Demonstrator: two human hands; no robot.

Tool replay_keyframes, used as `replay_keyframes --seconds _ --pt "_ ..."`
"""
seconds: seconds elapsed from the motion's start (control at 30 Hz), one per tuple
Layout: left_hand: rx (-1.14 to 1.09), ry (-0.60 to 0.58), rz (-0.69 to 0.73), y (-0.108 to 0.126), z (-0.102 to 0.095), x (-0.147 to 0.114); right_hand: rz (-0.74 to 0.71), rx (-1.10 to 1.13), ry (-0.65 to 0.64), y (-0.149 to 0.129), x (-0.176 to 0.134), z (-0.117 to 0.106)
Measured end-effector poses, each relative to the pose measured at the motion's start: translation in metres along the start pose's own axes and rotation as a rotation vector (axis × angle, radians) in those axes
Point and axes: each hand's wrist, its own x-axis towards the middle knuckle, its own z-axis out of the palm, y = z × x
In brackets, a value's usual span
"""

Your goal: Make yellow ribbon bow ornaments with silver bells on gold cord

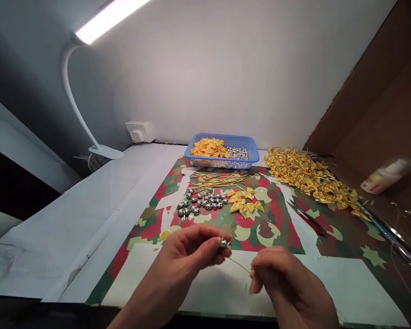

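Observation:
My left hand (192, 256) pinches a small shiny silver bell (223, 242) between thumb and fingertips. A thin gold cord (239, 265) runs from it to my right hand (284, 278), whose closed fingers grip the cord's other part. Beyond my hands lie a cluster of loose silver bells (208, 202) and several yellow ribbon bows (243, 203). Cut lengths of gold cord (219, 180) rest behind them. A yellow piece (164, 235) is partly hidden by my left hand.
At the back stands a blue basket (222, 161) with yellow bows and silver bells inside. A heap of corded bows (311, 178) spreads at the right, near scissors (308, 217) and a white bottle (385, 176). A clip lamp (78, 105) rises at the left. Patterned paper (178, 183) covers the table.

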Motion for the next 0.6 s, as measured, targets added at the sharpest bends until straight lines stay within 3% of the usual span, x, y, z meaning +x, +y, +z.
replay_keyframes --seconds 0.07,0.17,0.37,0.6 --pt "-0.315 0.002 -0.146 0.000 0.007 -0.010 -0.050 -0.087 -0.016 0.000 0.003 -0.001" --pt "-0.479 0.020 -0.233 0.001 0.016 -0.019 -0.088 -0.173 -0.022 0.003 0.003 0.001" --pt "-0.551 0.052 -0.305 0.004 0.024 -0.029 -0.105 -0.184 -0.056 0.015 -0.003 0.003" --pt "-0.561 0.047 -0.286 0.003 0.025 -0.035 -0.109 -0.169 -0.102 0.017 -0.007 0.003"
